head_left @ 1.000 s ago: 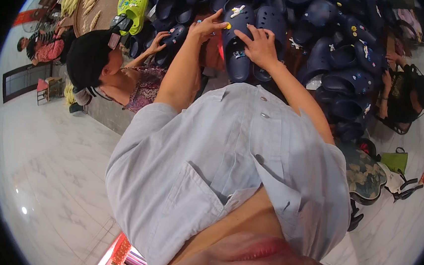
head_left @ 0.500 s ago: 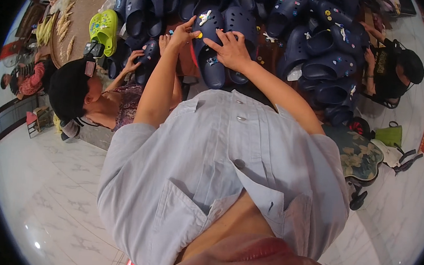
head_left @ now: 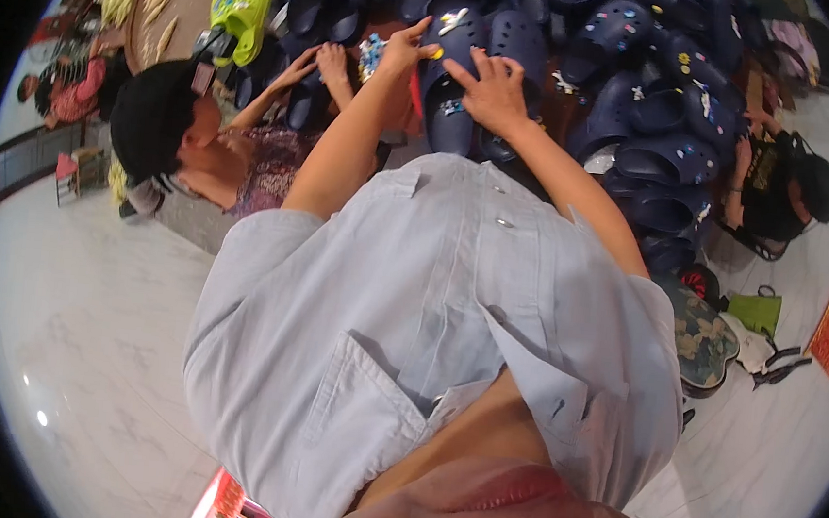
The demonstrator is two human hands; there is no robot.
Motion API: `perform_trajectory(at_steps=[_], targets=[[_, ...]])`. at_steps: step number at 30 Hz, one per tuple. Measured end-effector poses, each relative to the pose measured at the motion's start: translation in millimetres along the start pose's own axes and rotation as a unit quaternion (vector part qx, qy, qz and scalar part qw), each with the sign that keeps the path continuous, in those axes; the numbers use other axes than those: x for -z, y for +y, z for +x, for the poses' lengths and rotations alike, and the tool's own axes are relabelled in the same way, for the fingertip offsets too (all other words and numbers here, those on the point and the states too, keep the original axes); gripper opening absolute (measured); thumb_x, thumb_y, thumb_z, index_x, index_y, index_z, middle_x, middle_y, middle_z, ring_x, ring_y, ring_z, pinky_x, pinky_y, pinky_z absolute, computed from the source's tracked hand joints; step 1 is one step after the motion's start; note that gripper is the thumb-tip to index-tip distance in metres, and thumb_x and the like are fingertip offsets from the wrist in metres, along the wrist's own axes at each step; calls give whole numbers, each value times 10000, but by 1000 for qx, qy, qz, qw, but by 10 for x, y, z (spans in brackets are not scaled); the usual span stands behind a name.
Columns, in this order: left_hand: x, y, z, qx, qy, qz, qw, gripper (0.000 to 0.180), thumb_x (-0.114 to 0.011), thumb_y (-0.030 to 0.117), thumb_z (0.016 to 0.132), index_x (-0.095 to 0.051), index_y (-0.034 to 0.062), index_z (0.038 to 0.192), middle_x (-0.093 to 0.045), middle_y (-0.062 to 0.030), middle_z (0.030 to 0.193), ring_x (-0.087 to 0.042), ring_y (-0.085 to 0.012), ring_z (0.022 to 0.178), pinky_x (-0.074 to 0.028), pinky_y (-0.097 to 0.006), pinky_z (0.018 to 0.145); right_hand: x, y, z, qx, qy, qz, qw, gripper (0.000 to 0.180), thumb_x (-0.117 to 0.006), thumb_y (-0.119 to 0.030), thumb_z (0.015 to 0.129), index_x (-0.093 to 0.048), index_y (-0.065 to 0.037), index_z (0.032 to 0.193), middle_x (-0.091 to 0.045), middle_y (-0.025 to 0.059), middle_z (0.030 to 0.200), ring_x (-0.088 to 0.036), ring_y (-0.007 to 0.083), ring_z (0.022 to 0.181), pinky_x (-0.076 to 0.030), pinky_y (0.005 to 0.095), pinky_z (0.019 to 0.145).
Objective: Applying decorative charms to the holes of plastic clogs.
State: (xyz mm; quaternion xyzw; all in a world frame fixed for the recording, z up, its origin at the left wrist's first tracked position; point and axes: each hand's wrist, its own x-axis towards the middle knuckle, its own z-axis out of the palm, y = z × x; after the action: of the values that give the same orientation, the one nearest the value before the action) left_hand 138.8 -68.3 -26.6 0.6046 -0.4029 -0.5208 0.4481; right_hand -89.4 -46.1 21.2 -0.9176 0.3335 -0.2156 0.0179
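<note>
Hands work one navy clog [head_left: 452, 87]: left hand [head_left: 403, 52] pinches a yellow charm [head_left: 435, 54], right hand [head_left: 491, 90] lies spread, steadying; a slip could drop the charm among the clogs.

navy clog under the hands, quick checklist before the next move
1. Right hand on the navy clog: ok, palm and fingers lie on it.
2. Left hand at the clog's top edge: ok, fingers pinched there.
3. Small yellow piece at the left fingertips: cannot tell if it is held or fixed to the clog.
4. White charm on the clog's far end: ok, in place.
5. Co-worker's hands apart from this clog: ok, they are further to the left.
6. Neighbouring clogs lying close: not ok, the pile crowds the right side.
</note>
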Motion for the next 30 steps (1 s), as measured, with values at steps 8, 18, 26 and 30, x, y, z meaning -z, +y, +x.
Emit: perform_trajectory(at_steps=[8,18,26,30], targets=[[207,-369,-118,-96,132,132,978,669,-756,280,831,-476,54,1395,-618,-3,759,-531,-74,693,-452,-239,643,18,-46,40,28,46,10,999,635,-690,-242,767,-485,-370,1354,-513,69,1242,-519,230,1054,-348,455,937],[-240,504,-1284,-361,194,352,841,168,-660,102,823,-677,90,990,-665,-85,898,-642,-281,770,-512,-374,656,395,282,-138,-58,190,162,967,444,-642,-135,845,-565,-116,1282,-605,82,1172,-509,288,1115,-366,388,980],[-626,213,-1440,-157,21,598,785,238,-655,242,813,-632,113,1012,-676,-119,821,-675,-321,710,-536,-432,587,394,318,-458,-201,201,206,936,409,-620,-74,851,-572,-88,1257,-628,97,1117,-519,263,1057,-411,368,933],[-683,132,-1353,-144,49,629,762,182,-615,233,827,-610,77,920,-669,-131,757,-672,-346,658,-529,-459,556,358,303,-529,-186,198,216,938,406,-611,-103,848,-566,-84,1251,-617,109,1121,-506,309,1111,-352,416,1001]])
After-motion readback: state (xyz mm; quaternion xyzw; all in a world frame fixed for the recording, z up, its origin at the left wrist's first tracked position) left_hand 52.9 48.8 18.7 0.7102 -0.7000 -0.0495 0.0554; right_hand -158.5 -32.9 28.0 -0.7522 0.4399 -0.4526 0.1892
